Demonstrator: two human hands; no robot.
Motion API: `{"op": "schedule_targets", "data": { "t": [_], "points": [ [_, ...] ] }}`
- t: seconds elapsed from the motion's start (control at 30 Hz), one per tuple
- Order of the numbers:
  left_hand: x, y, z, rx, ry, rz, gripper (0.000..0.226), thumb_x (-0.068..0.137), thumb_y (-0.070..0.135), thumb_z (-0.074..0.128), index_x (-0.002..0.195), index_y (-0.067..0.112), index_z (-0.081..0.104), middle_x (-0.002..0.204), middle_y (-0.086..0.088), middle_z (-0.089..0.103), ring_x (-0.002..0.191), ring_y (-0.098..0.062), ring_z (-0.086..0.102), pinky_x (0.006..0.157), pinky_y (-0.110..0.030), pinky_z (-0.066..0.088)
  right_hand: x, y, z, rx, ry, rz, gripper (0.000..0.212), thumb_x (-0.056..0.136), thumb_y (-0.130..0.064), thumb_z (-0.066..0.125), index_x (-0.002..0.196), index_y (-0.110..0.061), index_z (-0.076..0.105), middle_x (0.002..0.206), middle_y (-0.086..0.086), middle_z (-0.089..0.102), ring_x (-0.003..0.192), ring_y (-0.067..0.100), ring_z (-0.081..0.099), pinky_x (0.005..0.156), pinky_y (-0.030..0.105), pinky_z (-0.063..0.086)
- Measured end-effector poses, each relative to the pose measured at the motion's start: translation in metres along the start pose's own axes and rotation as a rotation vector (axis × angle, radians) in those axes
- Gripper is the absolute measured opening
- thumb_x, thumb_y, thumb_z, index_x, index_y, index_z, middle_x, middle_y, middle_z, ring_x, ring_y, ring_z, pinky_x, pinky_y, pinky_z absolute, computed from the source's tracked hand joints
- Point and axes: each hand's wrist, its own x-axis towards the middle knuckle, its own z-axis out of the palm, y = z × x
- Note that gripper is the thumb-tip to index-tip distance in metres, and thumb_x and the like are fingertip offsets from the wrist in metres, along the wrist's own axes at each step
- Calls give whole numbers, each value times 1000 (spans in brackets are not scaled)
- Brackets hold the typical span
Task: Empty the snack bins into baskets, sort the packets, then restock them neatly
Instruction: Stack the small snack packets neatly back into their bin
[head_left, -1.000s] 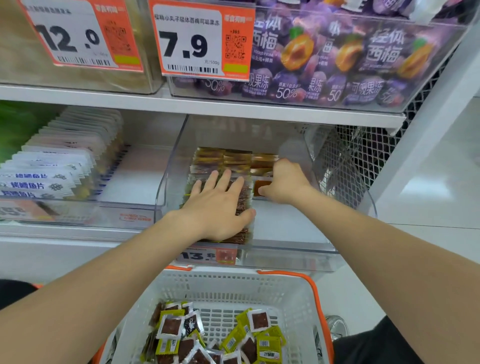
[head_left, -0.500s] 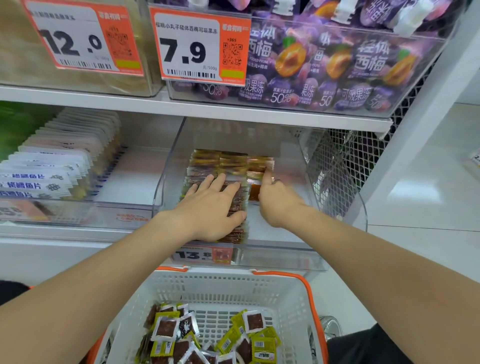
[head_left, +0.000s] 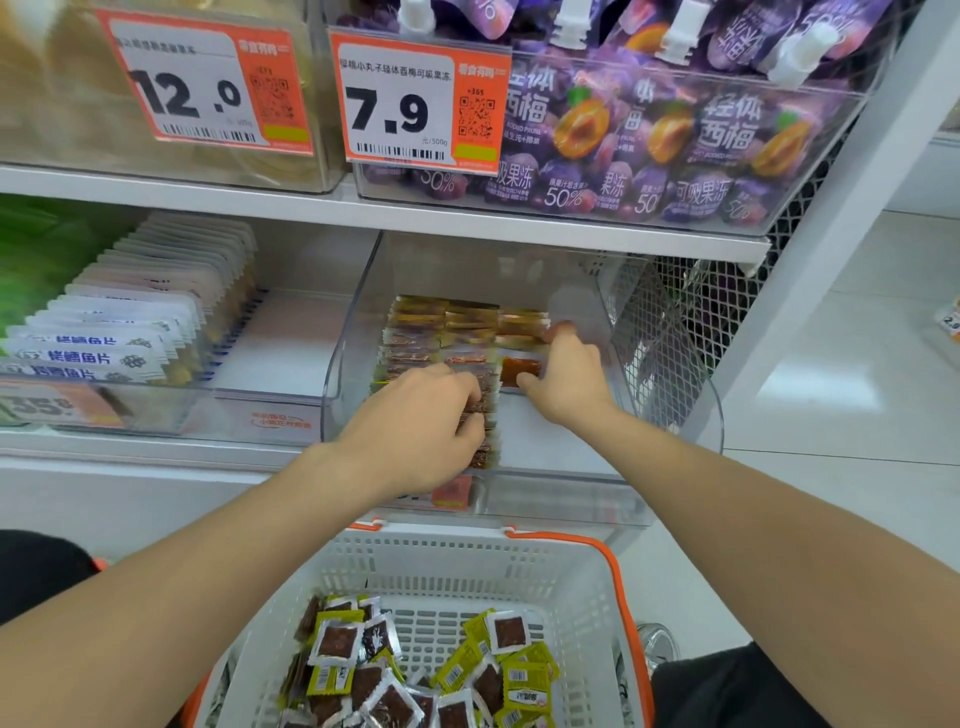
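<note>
The left hand (head_left: 415, 426) grips the front-to-back row of small brown snack packets (head_left: 415, 340); the right hand (head_left: 569, 376) pinches the shorter row (head_left: 519, 328) just beside.

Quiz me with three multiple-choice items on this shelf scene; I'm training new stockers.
1. Where do the loose packets lie? A in the basket; B on the floor; C on the top shelf.
2. The basket's rim is: A blue; B orange; C green.
3. The left hand is: A hanging idle; B gripping the stacked packets in the clear bin; C holding a price tag.
Answers: 1 A, they lie heaped inside the basket; 2 B, its top edge shows orange; 3 B, its fingers curl over the rows.
</note>
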Motion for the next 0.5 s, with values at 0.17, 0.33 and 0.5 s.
{"op": "schedule_targets", "data": {
  "t": [0.17,0.33,0.5],
  "points": [
    [-23,11,-5,-46,78,18,20,100,36,52,113,26,63,114,4,58,108,-21,56,89,-42,53,-5,-12,-7,-69,-86,116,73,89,-26,81,140,3,38,135,21,54,125,39,55,81,34,45],
    [-69,39,-31,-66,165,89,17,88,34,53,78,31,39,79,11,48,75,-13,48,61,-36,39,-51,-39,-41,-79,105,-65,32,92,-20,60,122,-7,63,112,15,69,106,39,66,83,37,54],
    [-111,27,-3,140,-504,44,23,93,41,45,82,22,52,79,2,57,78,-25,57,62,-35,43,-173,-47,-51,184,12,-491,13,89,-17,62,91,-24,73,72,-12,70,68,7,66,70,21,52]
  ]
}}
